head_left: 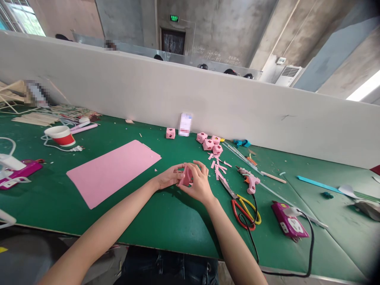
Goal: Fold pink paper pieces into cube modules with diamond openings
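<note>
Between my two hands, just above the green table, is a small folded pink paper piece (186, 176), partly hidden by the fingers. My left hand (170, 177) pinches its left side. My right hand (199, 182) curls over its top and right side, thumb underneath. Beyond them stand several finished-looking pink paper cubes (208, 144) with diamond-shaped cutouts, and a single pink cube (170, 133) sits apart to their left. Pink paper strips (218, 168) lie scattered right of my hands. A large pink paper sheet (114, 172) lies flat to the left.
Right of my hands lie scissors (245, 209) with red and yellow handles, a pink glue gun (251, 182) and a purple power strip (289, 221) with a black cord. A paper cup (61, 136) and wooden sticks (37, 118) are at left. A white partition (133, 87) borders the table.
</note>
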The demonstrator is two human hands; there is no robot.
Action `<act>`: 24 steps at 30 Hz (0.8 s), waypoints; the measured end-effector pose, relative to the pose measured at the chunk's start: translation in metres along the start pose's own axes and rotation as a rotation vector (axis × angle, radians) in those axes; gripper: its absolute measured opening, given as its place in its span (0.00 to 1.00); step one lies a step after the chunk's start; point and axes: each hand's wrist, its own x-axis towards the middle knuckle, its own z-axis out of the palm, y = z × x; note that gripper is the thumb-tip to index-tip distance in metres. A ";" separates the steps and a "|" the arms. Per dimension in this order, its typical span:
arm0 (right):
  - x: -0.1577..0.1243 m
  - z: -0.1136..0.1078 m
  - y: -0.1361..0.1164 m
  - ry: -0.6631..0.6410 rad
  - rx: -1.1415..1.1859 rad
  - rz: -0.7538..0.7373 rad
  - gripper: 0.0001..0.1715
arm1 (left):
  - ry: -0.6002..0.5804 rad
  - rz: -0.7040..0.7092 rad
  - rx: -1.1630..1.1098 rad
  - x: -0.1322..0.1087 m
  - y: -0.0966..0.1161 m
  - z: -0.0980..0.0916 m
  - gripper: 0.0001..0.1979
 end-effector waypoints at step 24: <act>0.000 0.001 0.005 0.034 -0.016 0.052 0.40 | -0.028 0.064 -0.072 0.001 0.003 0.007 0.32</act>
